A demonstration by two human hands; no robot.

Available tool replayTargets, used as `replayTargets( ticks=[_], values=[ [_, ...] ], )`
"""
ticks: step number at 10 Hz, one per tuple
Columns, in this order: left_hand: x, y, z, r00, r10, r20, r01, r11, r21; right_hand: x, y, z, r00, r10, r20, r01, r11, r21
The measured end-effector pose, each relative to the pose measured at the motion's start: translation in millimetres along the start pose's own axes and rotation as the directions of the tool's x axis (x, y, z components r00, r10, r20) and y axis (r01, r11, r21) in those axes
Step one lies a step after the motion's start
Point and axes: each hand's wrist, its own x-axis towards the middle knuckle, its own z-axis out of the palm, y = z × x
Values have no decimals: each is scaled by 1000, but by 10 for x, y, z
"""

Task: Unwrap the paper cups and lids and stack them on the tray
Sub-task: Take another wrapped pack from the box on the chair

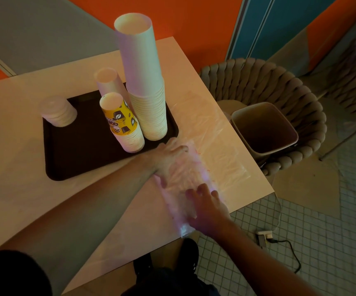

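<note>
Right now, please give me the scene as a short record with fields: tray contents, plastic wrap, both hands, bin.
tray: dark, on the table
tall white cup stack: upside down, on tray
yellow printed cup stack: in front, on tray
lid stack: tray's far left corner
plastic wrap: lying on table, right of tray
left hand: flat on wrap
right hand: fingers spread on wrap
bin: on the chair, open

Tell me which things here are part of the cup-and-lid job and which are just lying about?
Part of the job:
tray
tall white cup stack
short white cup stack
yellow cup stack
lid stack
plastic wrap
left hand
right hand

Lying about:
bin
woven chair
cable
</note>
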Motion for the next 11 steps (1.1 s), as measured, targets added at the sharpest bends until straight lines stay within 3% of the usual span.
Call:
replayTargets(
  ticks=[2,4,5,7,11],
  values=[
    [-130,-12,-198,998,-56,4,56,998,-39,-33,-29,-123,1000,-28,-4,28,999,31],
    [-558,100,-256,978,-164,-127,130,962,-239,-142,-79,-309,987,-116,-112,123,991,52],
    [-822,189,-248,953,-236,-188,151,912,-382,-163,-146,-401,972,-164,-166,174,984,46],
    [-1441,326,-210,902,-372,-220,220,834,-506,-158,-402,-530,952,-257,-167,264,964,21],
    [-2516,-276,-55,741,-630,-233,336,648,-683,38,-1389,-484,897,-431,-101,428,902,-46]
  ],
)
